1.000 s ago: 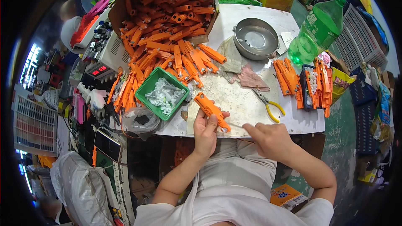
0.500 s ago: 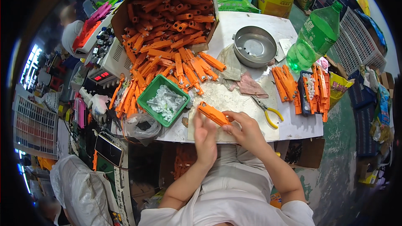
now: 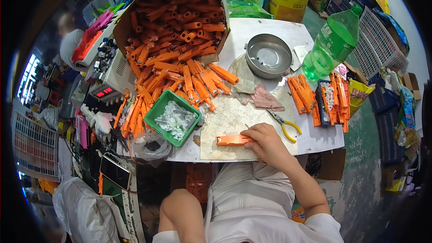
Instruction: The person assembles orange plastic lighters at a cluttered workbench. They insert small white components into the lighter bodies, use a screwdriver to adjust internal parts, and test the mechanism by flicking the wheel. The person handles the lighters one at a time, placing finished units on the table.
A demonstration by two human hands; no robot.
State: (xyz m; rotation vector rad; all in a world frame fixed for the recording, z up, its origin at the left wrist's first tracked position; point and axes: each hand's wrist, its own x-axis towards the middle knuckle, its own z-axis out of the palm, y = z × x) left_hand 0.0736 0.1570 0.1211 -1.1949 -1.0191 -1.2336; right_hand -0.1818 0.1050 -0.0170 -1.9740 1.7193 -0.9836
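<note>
My right hand (image 3: 269, 144) grips one end of an orange plastic part (image 3: 234, 140), long and narrow, lying low over the pale work sheet near the table's front edge. My left arm (image 3: 182, 209) is bent at the lower edge, and its hand is out of sight. Left of the held part stands a green tray (image 3: 155, 112) of small clear and white plastic pieces (image 3: 174, 120). Pliers with yellow handles (image 3: 288, 130) rest just right of my right hand. Beyond the tray, many similar orange parts (image 3: 198, 83) spill out of a large box (image 3: 222, 31).
A steel bowl (image 3: 268, 56) stands at the back beside rags (image 3: 265, 97) and a green bottle (image 3: 333, 40). On the right, more orange parts (image 3: 303, 93) lie by a small dark bin (image 3: 325, 103). A machine with a red display (image 3: 105, 92) and a plastic bag (image 3: 148, 147) are at left.
My left hand has left the orange part and dropped out of view as its arm bent back. The part, in my right hand, has turned level and sunk toward the sheet.
</note>
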